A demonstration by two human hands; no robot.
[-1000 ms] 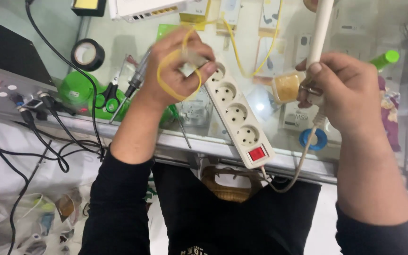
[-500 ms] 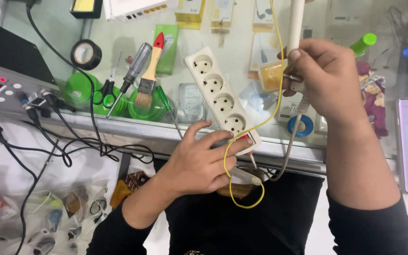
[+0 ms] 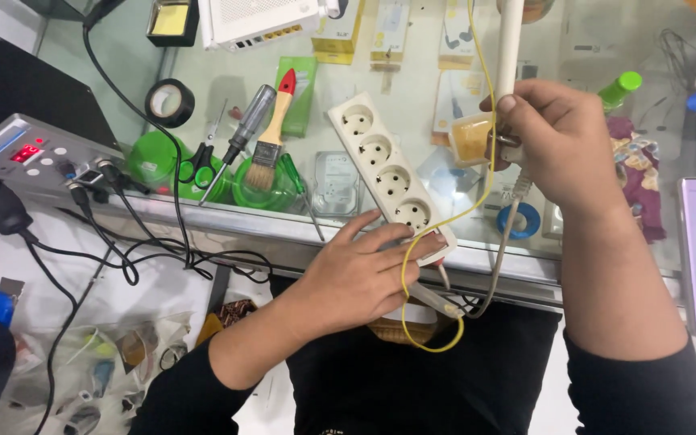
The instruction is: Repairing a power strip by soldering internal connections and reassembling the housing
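The left hand (image 3: 364,278) lays its fingers (image 3: 412,242) flat on the near end of the white four-socket power strip (image 3: 384,173) at the glass surface's (image 3: 227,89) edge, gripping nothing, while the right hand (image 3: 561,141) pinches a yellow wire (image 3: 477,201) looping below those fingers, apparently readying it for connection, which calls for a steady strip.

I'm at a glass counter (image 3: 412,105) with a metal front edge (image 3: 227,219) – boxed goods show through the glass from the shelf below. On it: a roll of black tape (image 3: 169,102), green tubs (image 3: 263,187) with scissors, a screwdriver and a brush, a white box (image 3: 255,18) at the far edge. Left, a grey unit with a red display (image 3: 30,153) – black cables (image 3: 114,258) trail off it. Pale floor (image 3: 163,290) below, bright even light.
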